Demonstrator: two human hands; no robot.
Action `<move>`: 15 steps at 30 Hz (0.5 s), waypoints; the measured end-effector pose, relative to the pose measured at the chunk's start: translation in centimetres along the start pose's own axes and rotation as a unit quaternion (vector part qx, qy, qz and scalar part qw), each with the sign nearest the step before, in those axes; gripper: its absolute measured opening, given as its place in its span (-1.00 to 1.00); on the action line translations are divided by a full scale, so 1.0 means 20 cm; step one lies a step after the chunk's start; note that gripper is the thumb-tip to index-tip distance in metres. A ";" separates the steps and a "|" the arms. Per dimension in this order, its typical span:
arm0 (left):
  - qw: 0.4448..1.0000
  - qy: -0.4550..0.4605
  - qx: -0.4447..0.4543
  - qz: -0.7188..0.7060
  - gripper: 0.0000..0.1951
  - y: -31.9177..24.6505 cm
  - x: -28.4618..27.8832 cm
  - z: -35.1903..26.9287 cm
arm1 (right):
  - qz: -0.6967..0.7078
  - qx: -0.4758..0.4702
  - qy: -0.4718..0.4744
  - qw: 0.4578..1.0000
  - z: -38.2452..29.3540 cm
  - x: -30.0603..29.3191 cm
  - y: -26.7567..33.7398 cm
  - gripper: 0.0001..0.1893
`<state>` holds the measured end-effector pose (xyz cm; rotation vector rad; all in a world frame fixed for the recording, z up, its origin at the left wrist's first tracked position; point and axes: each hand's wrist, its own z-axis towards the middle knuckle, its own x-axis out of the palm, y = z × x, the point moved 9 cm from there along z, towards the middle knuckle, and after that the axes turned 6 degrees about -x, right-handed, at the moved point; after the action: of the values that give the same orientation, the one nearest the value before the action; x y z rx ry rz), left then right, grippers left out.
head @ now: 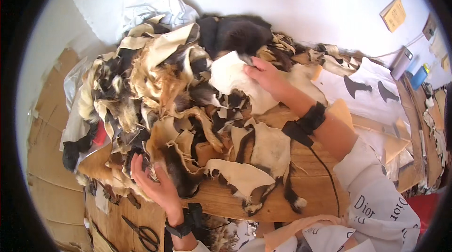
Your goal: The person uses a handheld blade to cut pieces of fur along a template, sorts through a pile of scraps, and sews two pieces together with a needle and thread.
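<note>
My right hand (263, 75) pinches the edge of a pale piece of hide (233, 75), lifted over the middle of a heap of fur scraps (155, 72). Fingers apart, my left hand (152, 181) is at the near left side of the heap, next to a brown and black fur piece (169, 153); I see nothing held in it. Between my hands and nearer to me, a cream-backed fur scrap (243, 176) lies skin side up on the wooden table (317, 192). Beside it is a larger pale hide piece (272, 146) with dark fur edges.
Black-handled scissors (143, 232) lie on a wooden surface at lower left. Behind the heap are dark fur (236, 34) and a white plastic bag (159, 8). At right are two dark T-shaped pieces (356, 87) on white sheeting, a metallic bottle (402, 62) and a blue bottle (419, 77).
</note>
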<state>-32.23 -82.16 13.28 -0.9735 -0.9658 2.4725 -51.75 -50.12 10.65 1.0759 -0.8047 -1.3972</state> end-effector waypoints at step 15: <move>0.791 0.462 -0.078 -0.393 -0.77 -0.89 1.00 -0.33 | -0.215 -0.147 0.102 0.960 -0.61 -0.47 0.41 -0.75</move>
<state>-41.32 -56.22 12.30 -1.2732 -0.9200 1.0200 -38.02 -40.57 15.48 1.1780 -0.2041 -1.6695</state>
